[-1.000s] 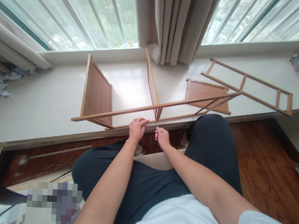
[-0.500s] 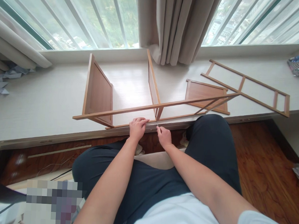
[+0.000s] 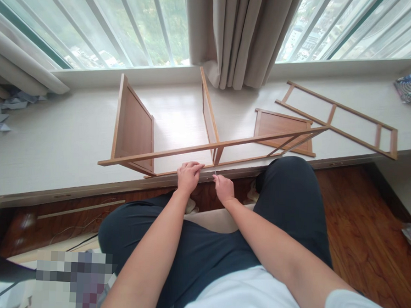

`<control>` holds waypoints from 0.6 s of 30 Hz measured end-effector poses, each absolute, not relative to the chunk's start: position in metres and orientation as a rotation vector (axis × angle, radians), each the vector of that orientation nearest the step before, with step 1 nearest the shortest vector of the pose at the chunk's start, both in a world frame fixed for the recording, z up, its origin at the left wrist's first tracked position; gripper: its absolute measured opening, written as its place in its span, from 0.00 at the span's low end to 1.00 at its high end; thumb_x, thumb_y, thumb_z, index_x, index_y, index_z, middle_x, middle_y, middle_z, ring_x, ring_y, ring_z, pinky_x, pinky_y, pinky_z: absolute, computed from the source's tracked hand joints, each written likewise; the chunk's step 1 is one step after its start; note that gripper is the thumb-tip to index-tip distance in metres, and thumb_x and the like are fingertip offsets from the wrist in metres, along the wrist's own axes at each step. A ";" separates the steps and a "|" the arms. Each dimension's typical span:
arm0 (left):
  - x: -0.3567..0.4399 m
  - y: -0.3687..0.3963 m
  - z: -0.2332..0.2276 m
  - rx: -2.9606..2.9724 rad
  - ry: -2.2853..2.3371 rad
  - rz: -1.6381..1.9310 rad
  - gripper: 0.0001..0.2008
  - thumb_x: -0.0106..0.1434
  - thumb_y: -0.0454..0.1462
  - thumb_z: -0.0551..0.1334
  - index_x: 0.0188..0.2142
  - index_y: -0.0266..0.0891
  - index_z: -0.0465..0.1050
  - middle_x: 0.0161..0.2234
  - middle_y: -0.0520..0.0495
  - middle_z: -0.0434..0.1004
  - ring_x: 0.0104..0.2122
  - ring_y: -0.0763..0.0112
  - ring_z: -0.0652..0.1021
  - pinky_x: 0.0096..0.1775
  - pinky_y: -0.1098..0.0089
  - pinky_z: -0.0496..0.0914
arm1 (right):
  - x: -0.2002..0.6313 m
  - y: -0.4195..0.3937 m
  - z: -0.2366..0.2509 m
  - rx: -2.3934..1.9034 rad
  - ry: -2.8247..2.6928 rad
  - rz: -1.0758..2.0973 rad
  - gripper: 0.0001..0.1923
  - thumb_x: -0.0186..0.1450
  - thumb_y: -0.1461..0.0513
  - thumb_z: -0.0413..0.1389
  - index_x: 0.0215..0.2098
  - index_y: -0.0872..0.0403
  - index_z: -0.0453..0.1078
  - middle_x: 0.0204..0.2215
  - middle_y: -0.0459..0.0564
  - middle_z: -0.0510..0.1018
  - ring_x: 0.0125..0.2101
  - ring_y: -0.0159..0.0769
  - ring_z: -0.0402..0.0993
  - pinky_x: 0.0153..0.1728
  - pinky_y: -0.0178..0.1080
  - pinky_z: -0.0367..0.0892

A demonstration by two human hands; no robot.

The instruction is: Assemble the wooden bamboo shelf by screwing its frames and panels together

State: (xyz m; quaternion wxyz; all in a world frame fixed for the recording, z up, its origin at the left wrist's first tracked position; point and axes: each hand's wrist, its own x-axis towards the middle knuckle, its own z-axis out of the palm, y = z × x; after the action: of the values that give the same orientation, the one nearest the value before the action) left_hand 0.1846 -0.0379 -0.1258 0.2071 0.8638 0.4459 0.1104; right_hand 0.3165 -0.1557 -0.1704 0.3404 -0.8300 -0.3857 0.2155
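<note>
Head view: on the white sill (image 3: 55,137) stands a wooden shelf frame (image 3: 206,147), its open bays holding nothing. The left hand (image 3: 187,177) curls its fingers over the frame's near rail; the right hand (image 3: 223,188) pinches a small metal tool (image 3: 215,174) against it.

ladder frames: 2 (image 3: 206,148) (image 3: 338,118) | wooden panels: 3 (image 3: 133,125) (image 3: 209,113) (image 3: 282,128) | hands: 2 (image 3: 188,176) (image 3: 223,188) | curtains: 2 (image 3: 239,36) (image 3: 17,70)

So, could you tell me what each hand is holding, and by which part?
The left hand grips the wooden shelf frame by its lower front rail. The right hand pinches a thin metal tool at its near end.
</note>
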 end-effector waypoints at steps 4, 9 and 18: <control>0.184 -0.036 -0.128 2.411 1.241 0.318 0.15 0.70 0.38 0.58 0.50 0.56 0.81 0.51 0.51 0.80 0.53 0.59 0.72 0.52 0.58 0.63 | 0.317 -0.157 -0.174 -1.976 -0.833 0.671 0.19 0.70 0.54 0.54 0.22 0.49 0.69 0.15 0.45 0.72 0.21 0.37 0.70 0.30 0.36 0.58; 0.184 -0.035 -0.130 2.410 1.225 0.329 0.15 0.71 0.38 0.57 0.49 0.56 0.81 0.51 0.51 0.80 0.53 0.58 0.72 0.52 0.58 0.63 | 0.312 -0.156 -0.177 -1.780 -0.617 0.848 0.22 0.69 0.47 0.51 0.23 0.50 0.67 0.12 0.42 0.68 0.15 0.33 0.66 0.23 0.35 0.60; 0.184 -0.035 -0.133 2.403 1.239 0.315 0.16 0.71 0.39 0.57 0.50 0.56 0.81 0.52 0.50 0.80 0.53 0.58 0.72 0.52 0.57 0.62 | 0.303 -0.147 -0.171 -1.558 -0.295 0.963 0.24 0.64 0.44 0.55 0.21 0.52 0.65 0.10 0.41 0.65 0.12 0.28 0.59 0.15 0.33 0.56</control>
State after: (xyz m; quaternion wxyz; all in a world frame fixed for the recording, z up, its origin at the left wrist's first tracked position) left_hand 0.1837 -0.0346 -0.1330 0.2085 0.8634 0.4452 0.1132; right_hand 0.3032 -0.1471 -0.1710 0.5999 -0.6719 -0.1274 0.4153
